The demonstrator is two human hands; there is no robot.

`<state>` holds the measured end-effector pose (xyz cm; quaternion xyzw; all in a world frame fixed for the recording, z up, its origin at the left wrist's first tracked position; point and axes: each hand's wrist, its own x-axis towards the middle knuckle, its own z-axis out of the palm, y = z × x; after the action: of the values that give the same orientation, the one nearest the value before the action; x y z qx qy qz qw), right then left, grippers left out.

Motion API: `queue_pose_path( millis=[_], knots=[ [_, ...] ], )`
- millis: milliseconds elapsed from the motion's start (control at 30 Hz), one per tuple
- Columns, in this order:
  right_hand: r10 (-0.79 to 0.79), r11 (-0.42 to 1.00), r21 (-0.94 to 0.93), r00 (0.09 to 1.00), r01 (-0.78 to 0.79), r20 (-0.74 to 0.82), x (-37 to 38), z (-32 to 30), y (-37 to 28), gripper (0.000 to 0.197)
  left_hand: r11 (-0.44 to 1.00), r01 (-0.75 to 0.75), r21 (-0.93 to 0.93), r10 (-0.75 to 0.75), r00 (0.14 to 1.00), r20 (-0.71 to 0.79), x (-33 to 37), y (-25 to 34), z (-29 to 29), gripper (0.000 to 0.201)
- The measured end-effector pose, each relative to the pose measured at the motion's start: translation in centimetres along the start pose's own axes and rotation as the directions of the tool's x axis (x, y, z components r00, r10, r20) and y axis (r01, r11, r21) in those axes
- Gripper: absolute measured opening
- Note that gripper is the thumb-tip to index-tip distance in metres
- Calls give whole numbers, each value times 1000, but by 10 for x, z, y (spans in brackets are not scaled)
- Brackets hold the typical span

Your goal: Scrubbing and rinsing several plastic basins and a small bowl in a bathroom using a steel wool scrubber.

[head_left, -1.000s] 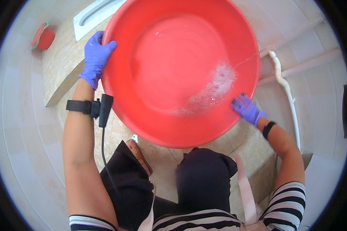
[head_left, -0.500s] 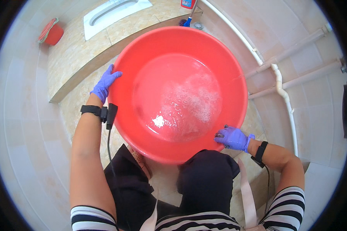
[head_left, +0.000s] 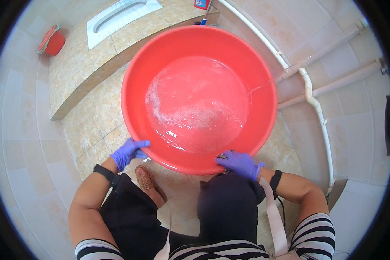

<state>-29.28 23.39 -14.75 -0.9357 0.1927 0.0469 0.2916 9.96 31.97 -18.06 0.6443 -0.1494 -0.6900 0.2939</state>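
Observation:
A large round red plastic basin stands tilted in front of me, with shallow, foamy water across its bottom. At the near left, my left hand in a purple glove grips the basin's rim, its thumb on top and its other fingers underneath. My right hand, gloved too, is closed at the near rim, slightly right of the middle. Between its fingers shows a dark, shiny wad that looks like a wire scourer; most of it is hidden by the hand.
A squat toilet is set into a raised tiled step beyond the basin. A small red bucket stands at the far left. White pipes run along the right wall. A brush handle leans behind the basin. My knees flank the near side.
My left hand has slid along the rim toward me, and my right hand has moved left along the near rim. The basin has shifted slightly; water and foam have swirled to the left.

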Motion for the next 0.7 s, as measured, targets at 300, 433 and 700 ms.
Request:
queue_pose_path(
  millis=[300, 433, 700],
  knots=[
    [113, 977, 203, 971, -69, -211, 51, -19, -32, 46, 703, -711, 20, 695, 681, -232, -44, 127, 32, 57],
    [105, 934, 355, 934, 25, -341, 69, -24, -44, 53, 397, -885, 243, 887, 301, -351, -65, 155, 89, 67],
    [-73, 832, 520, 967, 194, -244, 77, -35, -30, 62, 439, -865, 245, 849, 310, -427, -51, 192, 55, 55]
  ],
)
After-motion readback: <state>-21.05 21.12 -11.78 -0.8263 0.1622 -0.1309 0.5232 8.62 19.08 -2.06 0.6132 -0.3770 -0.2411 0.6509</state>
